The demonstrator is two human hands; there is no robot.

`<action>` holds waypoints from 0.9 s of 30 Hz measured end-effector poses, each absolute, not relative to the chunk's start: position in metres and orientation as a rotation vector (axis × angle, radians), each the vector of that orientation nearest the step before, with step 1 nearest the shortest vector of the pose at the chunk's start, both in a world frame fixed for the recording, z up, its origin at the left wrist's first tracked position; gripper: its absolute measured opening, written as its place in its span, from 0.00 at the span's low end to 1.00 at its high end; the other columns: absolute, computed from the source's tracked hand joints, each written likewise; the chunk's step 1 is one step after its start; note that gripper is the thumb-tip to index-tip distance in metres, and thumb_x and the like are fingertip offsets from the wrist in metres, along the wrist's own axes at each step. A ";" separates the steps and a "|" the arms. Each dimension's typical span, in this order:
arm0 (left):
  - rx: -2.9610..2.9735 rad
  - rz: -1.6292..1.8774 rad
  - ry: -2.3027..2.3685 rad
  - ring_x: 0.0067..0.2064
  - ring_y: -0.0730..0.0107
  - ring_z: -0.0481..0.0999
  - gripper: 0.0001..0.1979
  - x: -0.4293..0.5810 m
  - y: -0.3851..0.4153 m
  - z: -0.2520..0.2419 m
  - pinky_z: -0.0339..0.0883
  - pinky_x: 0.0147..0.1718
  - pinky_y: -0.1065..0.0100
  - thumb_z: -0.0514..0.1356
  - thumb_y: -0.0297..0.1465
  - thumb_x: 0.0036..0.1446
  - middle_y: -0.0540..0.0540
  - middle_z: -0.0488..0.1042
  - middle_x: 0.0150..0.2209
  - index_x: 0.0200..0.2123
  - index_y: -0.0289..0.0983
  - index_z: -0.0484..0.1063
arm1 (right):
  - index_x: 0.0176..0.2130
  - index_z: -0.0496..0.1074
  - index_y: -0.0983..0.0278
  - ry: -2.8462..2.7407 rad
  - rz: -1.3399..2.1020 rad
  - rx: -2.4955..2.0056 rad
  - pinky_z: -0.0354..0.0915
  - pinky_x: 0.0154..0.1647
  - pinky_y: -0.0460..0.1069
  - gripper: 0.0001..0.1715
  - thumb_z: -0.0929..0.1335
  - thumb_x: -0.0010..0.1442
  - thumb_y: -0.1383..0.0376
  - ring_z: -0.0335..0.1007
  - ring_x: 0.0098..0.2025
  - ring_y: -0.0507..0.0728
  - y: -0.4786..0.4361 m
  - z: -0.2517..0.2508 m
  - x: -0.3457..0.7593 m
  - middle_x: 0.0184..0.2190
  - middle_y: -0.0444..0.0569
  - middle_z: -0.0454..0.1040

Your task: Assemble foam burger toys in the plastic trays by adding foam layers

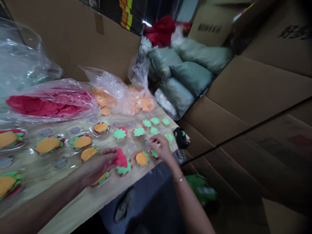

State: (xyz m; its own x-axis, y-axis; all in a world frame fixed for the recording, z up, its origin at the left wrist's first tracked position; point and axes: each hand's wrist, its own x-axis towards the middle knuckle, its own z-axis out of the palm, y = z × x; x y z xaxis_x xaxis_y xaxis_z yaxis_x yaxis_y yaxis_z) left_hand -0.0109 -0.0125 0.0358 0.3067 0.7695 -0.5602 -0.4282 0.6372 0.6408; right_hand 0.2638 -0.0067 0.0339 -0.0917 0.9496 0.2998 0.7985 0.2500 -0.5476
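Note:
My left hand is closed on a red scalloped foam piece, held over a green flower-shaped piece that lies on a red one. To the right, my right hand hovers low over the table among green pieces, its fingers curled together; anything between them is too small to make out. Just left of it sits an orange disc on a green and red stack. Nearer my left forearm, another orange-topped stack is partly covered by the hand.
Clear plastic trays with orange-topped stacks and grey pieces cover the wooden table. Behind them lie a bag of red pieces and a bag of orange pieces. A black object is at the table's right corner. Cartons stand at right.

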 end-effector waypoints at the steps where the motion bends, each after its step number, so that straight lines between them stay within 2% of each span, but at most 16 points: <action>1: 0.417 0.813 0.971 0.29 0.67 0.79 0.08 -0.009 -0.012 0.037 0.76 0.28 0.72 0.62 0.15 0.52 0.43 0.78 0.29 0.31 0.32 0.74 | 0.42 0.75 0.66 -2.034 0.389 -1.345 0.65 0.42 0.46 0.17 0.69 0.61 0.54 0.70 0.41 0.54 -0.019 0.036 0.239 0.39 0.51 0.74; 3: 0.418 0.789 0.959 0.30 0.69 0.80 0.06 -0.005 -0.013 0.040 0.77 0.30 0.72 0.59 0.20 0.59 0.43 0.79 0.31 0.32 0.32 0.75 | 0.40 0.75 0.65 -2.171 0.401 -1.125 0.63 0.42 0.47 0.16 0.70 0.61 0.55 0.68 0.39 0.54 -0.040 0.039 0.196 0.36 0.49 0.72; 6: 0.435 0.804 0.918 0.33 0.70 0.80 0.10 -0.004 -0.016 0.043 0.77 0.34 0.72 0.55 0.25 0.64 0.43 0.80 0.35 0.34 0.32 0.76 | 0.38 0.74 0.65 -1.969 0.597 -1.167 0.61 0.38 0.46 0.11 0.66 0.64 0.60 0.66 0.36 0.52 -0.053 0.036 0.163 0.33 0.48 0.70; 8: 0.502 0.830 0.941 0.36 0.70 0.80 0.05 -0.005 -0.019 0.043 0.77 0.36 0.73 0.60 0.24 0.60 0.42 0.80 0.38 0.38 0.33 0.76 | 0.35 0.72 0.65 -1.650 0.856 -1.225 0.60 0.32 0.45 0.10 0.65 0.62 0.61 0.64 0.31 0.51 -0.052 0.030 0.157 0.29 0.45 0.69; 11: 0.594 0.835 0.992 0.38 0.69 0.80 0.17 -0.006 -0.023 0.039 0.75 0.36 0.74 0.68 0.20 0.47 0.42 0.81 0.39 0.42 0.33 0.75 | 0.32 0.68 0.65 -1.263 1.117 -1.225 0.58 0.28 0.44 0.10 0.65 0.58 0.60 0.60 0.26 0.49 -0.049 0.022 0.158 0.24 0.42 0.65; 15: 0.683 0.846 0.969 0.42 0.67 0.80 0.21 -0.003 -0.025 0.035 0.75 0.39 0.73 0.73 0.29 0.42 0.41 0.81 0.43 0.42 0.34 0.76 | 0.32 0.69 0.65 -1.265 1.088 -1.206 0.57 0.28 0.44 0.10 0.67 0.56 0.60 0.59 0.27 0.49 -0.053 0.021 0.154 0.25 0.42 0.65; 18: 0.915 0.934 0.962 0.40 0.66 0.79 0.22 -0.001 -0.025 0.036 0.74 0.39 0.73 0.75 0.34 0.37 0.42 0.81 0.39 0.38 0.33 0.77 | 0.34 0.70 0.65 -1.250 1.128 -1.189 0.57 0.28 0.44 0.13 0.67 0.56 0.57 0.59 0.27 0.49 -0.055 0.025 0.150 0.25 0.42 0.65; 22: 1.128 1.003 0.949 0.37 0.65 0.80 0.17 0.000 -0.028 0.038 0.74 0.39 0.71 0.73 0.34 0.40 0.44 0.81 0.34 0.34 0.35 0.76 | 0.30 0.69 0.65 -1.257 1.067 -1.188 0.56 0.28 0.44 0.16 0.68 0.56 0.55 0.57 0.27 0.49 -0.052 0.028 0.145 0.24 0.42 0.64; 27: 0.969 1.003 0.983 0.34 0.69 0.78 0.13 -0.003 -0.024 0.037 0.73 0.34 0.75 0.70 0.31 0.43 0.46 0.79 0.31 0.33 0.33 0.76 | 0.28 0.69 0.66 -1.251 0.977 -1.202 0.55 0.28 0.44 0.18 0.67 0.60 0.54 0.56 0.27 0.49 -0.053 0.027 0.142 0.23 0.43 0.63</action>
